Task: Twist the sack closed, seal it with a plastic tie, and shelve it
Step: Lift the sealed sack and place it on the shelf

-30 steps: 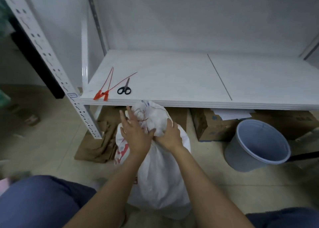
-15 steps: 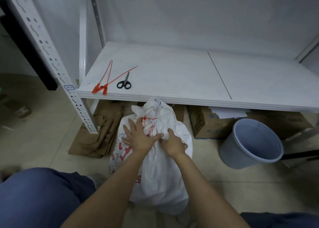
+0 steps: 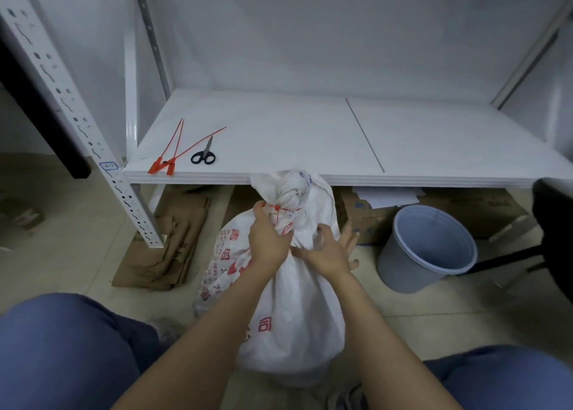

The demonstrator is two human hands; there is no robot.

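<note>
A: Sack location?
B: White sack [image 3: 291, 310] with red print, standing on the floor at center frame, just in front of the shelf [image 3: 279, 142] edge. Its bunched top pokes up to about the shelf's front lip.

A: Is it tied?
B: Yes, a red plastic tie [image 3: 283, 208] rings the twisted neck, below the knotted-looking bunch of fabric.

A: Left hand?
B: Left hand [image 3: 268, 239], center frame, grip wrapped tight around the neck just under the tie, fingers closed on the fabric.

A: Right hand?
B: Right hand [image 3: 330, 251], just right of the left one. Grip spread, fingers fanned out, palm against the sack's upper right side. Pinching nothing that I can see.

A: Anything on the shelf?
B: Left part of the shelf: spare red ties [image 3: 173, 152] lying crossed, heads at the front edge. Black-handled scissors [image 3: 203, 155] just right of them, touching or overlapping one tie's tail; cannot tell which.

A: Surroundings?
B: Grey bucket [image 3: 428, 248] on the floor at right, well apart from the sack. Flattened cardboard [image 3: 167, 248] on the floor left of the sack, by the perforated white shelf post [image 3: 77, 121]. Cardboard boxes [image 3: 465, 205] under the shelf behind the bucket. Blue-clad knees in both lower corners.
</note>
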